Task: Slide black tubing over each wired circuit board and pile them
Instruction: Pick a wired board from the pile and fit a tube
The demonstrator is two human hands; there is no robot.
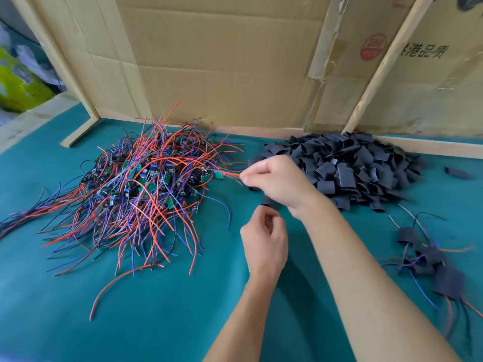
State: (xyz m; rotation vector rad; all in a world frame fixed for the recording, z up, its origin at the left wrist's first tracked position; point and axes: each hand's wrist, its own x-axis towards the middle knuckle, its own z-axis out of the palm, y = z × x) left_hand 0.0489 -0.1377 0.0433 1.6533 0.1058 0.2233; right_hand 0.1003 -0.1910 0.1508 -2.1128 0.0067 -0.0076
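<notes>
Fingers of the right hand (271,176) pinched a red wire (231,174) running leftward to its board (218,175); the left hand (264,239), just below, held a black tube (268,201).

Readable marks on the cardboard at the back

A round red sticker (373,47) on the cardboard panel (347,82) shows "360", upside down; its smaller print is too blurred to read. The cardboard box (444,82) to the right carries dark Chinese characters (423,51), also inverted, looking like "港品质".
</notes>
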